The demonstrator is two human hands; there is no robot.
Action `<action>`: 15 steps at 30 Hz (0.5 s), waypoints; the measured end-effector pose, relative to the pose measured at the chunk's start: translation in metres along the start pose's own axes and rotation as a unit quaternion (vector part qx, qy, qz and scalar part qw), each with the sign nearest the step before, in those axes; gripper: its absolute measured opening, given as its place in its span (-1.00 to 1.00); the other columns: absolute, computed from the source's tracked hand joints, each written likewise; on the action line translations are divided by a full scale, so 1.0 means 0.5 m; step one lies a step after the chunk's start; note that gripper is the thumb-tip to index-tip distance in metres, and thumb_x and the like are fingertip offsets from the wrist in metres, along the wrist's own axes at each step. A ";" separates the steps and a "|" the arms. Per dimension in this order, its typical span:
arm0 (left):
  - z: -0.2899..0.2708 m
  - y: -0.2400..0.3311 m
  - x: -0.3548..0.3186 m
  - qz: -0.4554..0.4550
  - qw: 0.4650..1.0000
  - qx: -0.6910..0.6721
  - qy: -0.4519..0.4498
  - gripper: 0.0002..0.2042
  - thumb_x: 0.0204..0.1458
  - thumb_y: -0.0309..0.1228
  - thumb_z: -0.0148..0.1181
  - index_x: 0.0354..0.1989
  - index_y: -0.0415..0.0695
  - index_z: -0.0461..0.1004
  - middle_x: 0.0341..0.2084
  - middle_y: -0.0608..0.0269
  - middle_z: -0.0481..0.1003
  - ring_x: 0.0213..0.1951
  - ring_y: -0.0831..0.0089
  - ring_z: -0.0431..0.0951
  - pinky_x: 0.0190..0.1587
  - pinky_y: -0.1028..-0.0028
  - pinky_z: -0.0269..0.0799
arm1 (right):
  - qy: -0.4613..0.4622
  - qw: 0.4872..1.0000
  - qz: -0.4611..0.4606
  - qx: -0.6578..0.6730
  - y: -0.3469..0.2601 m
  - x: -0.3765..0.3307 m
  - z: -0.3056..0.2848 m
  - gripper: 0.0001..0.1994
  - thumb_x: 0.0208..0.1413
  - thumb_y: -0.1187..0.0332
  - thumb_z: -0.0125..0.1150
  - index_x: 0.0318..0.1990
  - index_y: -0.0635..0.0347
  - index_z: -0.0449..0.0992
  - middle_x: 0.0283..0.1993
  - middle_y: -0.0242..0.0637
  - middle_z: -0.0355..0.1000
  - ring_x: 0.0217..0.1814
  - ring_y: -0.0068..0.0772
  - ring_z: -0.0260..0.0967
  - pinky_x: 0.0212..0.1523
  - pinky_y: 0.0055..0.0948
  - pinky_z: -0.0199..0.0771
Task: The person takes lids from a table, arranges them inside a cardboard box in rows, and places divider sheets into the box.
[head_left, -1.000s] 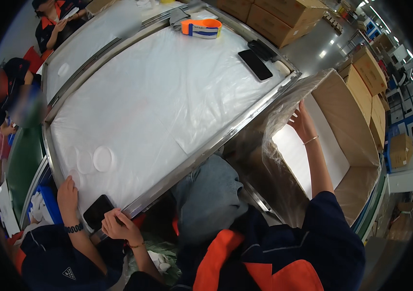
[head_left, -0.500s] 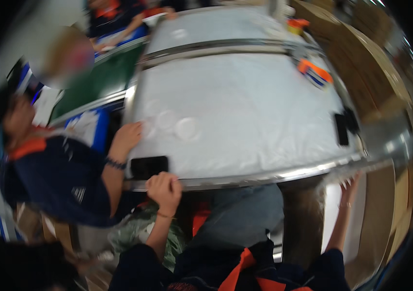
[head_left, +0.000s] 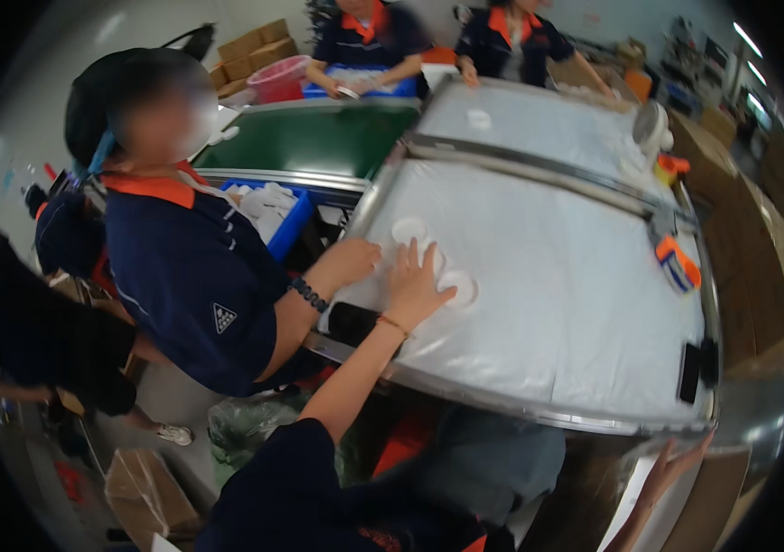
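My left hand (head_left: 417, 290) reaches over the plastic-covered table (head_left: 548, 304) with its fingers spread, touching or just above a small group of white round pieces. One white ring-shaped piece (head_left: 460, 289) shows beside the thumb, and another white round piece (head_left: 409, 230) lies past the fingertips. A third is partly hidden under the fingers. Off the table's near right corner, my right hand (head_left: 670, 471) has its fingers stretched out beside the metal edge, above an open cardboard box (head_left: 709, 501). Nothing shows in it.
At my left, a co-worker's hand (head_left: 355, 260) rests on the table near a black phone (head_left: 352, 323). A blue bin (head_left: 289, 235) holds white pieces. An orange-and-blue tape dispenser (head_left: 677, 264) and another dark phone (head_left: 690, 373) lie at the right. Two people work beyond.
My left hand has moved from the table's front edge forward onto the white round pieces, its fingers opening. My right hand stays by the box. The view has swung left and up.
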State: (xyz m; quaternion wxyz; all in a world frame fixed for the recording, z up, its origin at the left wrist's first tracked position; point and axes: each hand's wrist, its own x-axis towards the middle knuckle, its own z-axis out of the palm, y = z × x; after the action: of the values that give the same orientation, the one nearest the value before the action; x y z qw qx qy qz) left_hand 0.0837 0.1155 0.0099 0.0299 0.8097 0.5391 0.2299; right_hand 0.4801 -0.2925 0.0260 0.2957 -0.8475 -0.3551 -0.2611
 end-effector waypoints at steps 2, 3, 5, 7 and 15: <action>0.000 -0.001 0.036 -0.047 0.997 0.008 -0.057 -0.19 -0.15 -0.01 0.30 0.28 -0.10 0.17 0.28 -0.16 0.07 0.29 -0.16 0.04 0.20 -0.05 0.06 | 0.011 0.997 -0.042 0.058 -0.042 -0.001 -0.006 -0.30 0.22 0.22 0.08 0.40 0.28 -0.09 0.41 0.03 0.00 0.46 0.01 -0.10 0.41 -0.11 -0.15; 0.013 0.001 0.058 -0.082 0.987 0.006 -0.135 -0.16 -0.17 0.03 0.30 0.29 -0.10 0.17 0.31 -0.15 0.05 0.31 -0.17 0.01 0.21 -0.09 0.04 | 0.023 0.994 -0.065 0.081 -0.059 0.003 -0.003 -0.31 0.19 0.24 0.11 0.38 0.29 -0.03 0.36 0.05 0.08 0.41 0.06 -0.01 0.37 -0.08 -0.06; 0.079 -0.037 0.068 -0.046 0.996 -0.003 -0.081 -0.25 -0.18 0.06 0.30 0.20 -0.06 0.28 0.19 -0.07 0.22 0.23 -0.04 0.17 0.12 -0.10 0.16 | -0.082 0.985 0.009 0.152 -0.185 0.022 -0.037 -0.15 0.10 0.10 0.23 0.37 0.39 -0.11 0.34 0.27 0.03 0.45 0.10 -0.10 0.42 -0.07 -0.10; 0.091 -0.022 0.073 -0.002 0.999 -0.012 -0.052 -0.38 -0.17 0.01 0.30 0.07 -0.04 0.39 0.06 0.01 0.32 0.14 0.05 0.26 0.02 -0.01 0.23 | -0.096 0.980 -0.043 0.166 -0.269 0.028 -0.044 -0.21 0.12 0.22 0.20 0.36 0.42 -0.09 0.35 0.25 0.01 0.45 0.12 -0.12 0.43 -0.07 -0.12; 0.086 0.119 0.020 0.090 0.995 -0.030 -0.028 -0.62 -0.06 -0.13 0.23 -0.12 -0.09 0.46 -0.13 0.04 0.34 -0.04 0.15 0.33 -0.18 0.11 0.27 | -0.298 0.886 -0.244 0.259 -0.408 0.055 0.132 -0.30 0.11 0.40 0.16 0.34 0.41 -0.03 0.40 0.19 -0.10 0.45 0.17 -0.15 0.42 -0.07 -0.12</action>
State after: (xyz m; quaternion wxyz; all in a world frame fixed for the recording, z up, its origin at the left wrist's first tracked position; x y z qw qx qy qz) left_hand 0.1554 0.1082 -0.0075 0.0480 0.8599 0.4556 0.2253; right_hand 0.3579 -0.1179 0.0633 0.3122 -0.6649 -0.6773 0.0414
